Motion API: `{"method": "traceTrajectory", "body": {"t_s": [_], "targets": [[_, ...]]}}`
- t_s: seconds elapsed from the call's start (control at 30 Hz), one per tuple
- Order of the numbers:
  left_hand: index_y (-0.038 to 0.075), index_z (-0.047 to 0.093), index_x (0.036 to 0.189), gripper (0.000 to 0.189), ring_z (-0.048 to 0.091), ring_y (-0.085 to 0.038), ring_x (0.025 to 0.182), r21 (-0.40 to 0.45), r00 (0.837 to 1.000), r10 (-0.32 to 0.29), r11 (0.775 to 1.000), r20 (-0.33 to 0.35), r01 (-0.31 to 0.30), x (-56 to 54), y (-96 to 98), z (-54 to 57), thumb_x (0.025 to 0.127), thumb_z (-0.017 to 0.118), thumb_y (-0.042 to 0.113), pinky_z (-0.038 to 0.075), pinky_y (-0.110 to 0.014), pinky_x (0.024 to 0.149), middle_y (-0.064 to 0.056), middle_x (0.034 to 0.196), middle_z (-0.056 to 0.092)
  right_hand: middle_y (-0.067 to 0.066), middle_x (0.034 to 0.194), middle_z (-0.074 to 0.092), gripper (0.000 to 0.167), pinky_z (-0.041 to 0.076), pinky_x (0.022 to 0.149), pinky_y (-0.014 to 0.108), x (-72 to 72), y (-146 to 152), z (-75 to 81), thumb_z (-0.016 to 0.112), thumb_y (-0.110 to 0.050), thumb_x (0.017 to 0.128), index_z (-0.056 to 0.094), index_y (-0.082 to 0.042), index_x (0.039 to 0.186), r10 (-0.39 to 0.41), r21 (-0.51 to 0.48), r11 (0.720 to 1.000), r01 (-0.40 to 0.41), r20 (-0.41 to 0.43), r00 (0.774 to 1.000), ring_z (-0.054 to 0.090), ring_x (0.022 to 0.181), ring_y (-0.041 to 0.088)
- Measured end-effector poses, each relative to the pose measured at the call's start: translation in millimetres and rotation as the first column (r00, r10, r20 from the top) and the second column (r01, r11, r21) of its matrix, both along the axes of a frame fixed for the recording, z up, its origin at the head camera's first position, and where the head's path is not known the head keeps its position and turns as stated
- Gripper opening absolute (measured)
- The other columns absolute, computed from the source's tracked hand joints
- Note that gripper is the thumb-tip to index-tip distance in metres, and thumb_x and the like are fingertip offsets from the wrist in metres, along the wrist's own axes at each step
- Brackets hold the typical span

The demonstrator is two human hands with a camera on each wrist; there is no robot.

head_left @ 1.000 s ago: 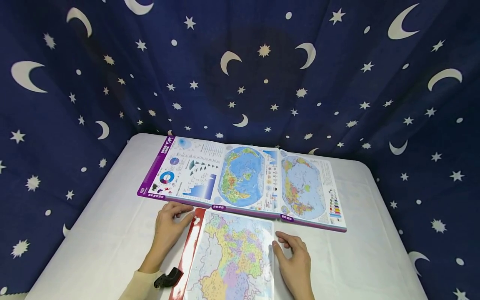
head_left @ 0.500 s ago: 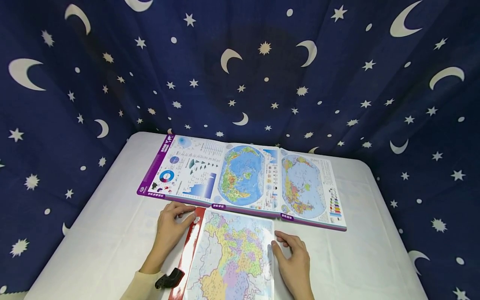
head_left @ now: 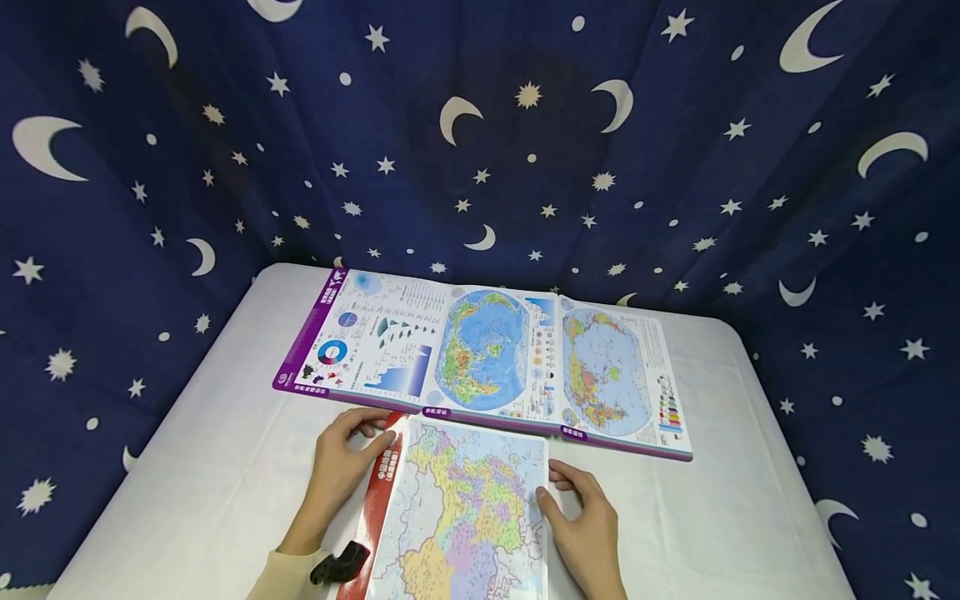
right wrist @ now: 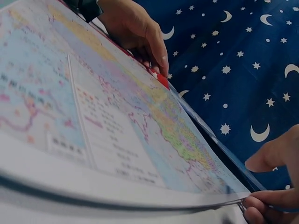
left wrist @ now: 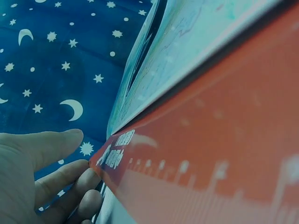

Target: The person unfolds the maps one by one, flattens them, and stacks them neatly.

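Note:
A laminated map with coloured regions point(head_left: 465, 508) lies on the near half of the table, and a red strip point(head_left: 373, 500) runs down its left side. My left hand point(head_left: 341, 458) touches the strip's far corner; in the left wrist view its fingertips point(left wrist: 86, 179) meet that corner while the thumb stands apart above. At the map's far right corner is my right hand point(head_left: 587, 512), its thumb over the edge. The right wrist view shows the index fingertip point(right wrist: 261, 196) against the corner and a gap below the thumb.
A purple-edged folding world map point(head_left: 480, 354) lies spread in three panels just beyond the near map. White cloth covers the table point(head_left: 720, 500). A dark blue curtain point(head_left: 480, 192) with moons and stars surrounds it. A black wrist device point(head_left: 341, 562) sits by the left sleeve.
The glare on the red strip has faded, and its white characters now show. The right thumb has moved slightly left over the map. Both hands have otherwise stayed nearly in place.

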State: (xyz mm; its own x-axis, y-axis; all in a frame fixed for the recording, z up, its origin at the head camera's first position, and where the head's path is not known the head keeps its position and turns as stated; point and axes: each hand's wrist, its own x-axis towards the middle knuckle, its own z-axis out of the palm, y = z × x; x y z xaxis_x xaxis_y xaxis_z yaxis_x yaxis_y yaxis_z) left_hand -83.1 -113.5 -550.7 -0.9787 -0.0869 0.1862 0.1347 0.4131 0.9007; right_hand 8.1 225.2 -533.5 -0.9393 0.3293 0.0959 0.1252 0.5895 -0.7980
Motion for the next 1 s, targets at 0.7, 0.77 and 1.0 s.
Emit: {"method": "traceTrajectory", "body": {"t_s": [0.7,0.77,1.0], "targets": [[0.003,0.070,0.126,0.036,0.064,-0.022,0.055,0.323,0.951,-0.208,0.938,0.228,0.127,5.8,-18.5,6.5,0.097,0.079,0.022,0.058,-0.033,0.056,-0.018,0.098,0.079,0.001,0.101,0.072,0.054,0.048,0.064,0.019,6.4,0,7.9,0.084,-0.021,0.092,0.064,-0.021,0.142,0.063,-0.184,0.982,-0.046,0.087,0.994,0.064,0.070,0.006],[0.002,0.071,0.125,0.035,0.064,-0.022,0.054,0.339,0.946,-0.206,0.934,0.249,0.115,6.3,-17.9,7.1,0.097,0.079,0.022,0.058,-0.033,0.055,-0.018,0.100,0.079,0.000,0.094,0.072,0.052,0.049,0.061,0.019,8.2,-1,7.9,0.083,-0.022,0.093,0.064,-0.017,0.142,0.058,-0.172,0.984,-0.039,0.108,0.992,0.062,0.066,0.006],[0.000,0.071,0.123,0.033,0.060,-0.020,0.049,0.362,0.927,-0.229,0.925,0.298,0.112,10.6,-18.0,9.8,0.098,0.078,0.021,0.056,-0.036,0.049,-0.020,0.107,0.078,-0.008,0.074,0.070,0.031,0.046,0.056,0.019,13.3,-6,7.5,0.081,-0.020,0.094,0.073,-0.005,0.120,0.032,-0.088,0.996,-0.021,0.125,0.992,0.060,0.059,0.003]]}}
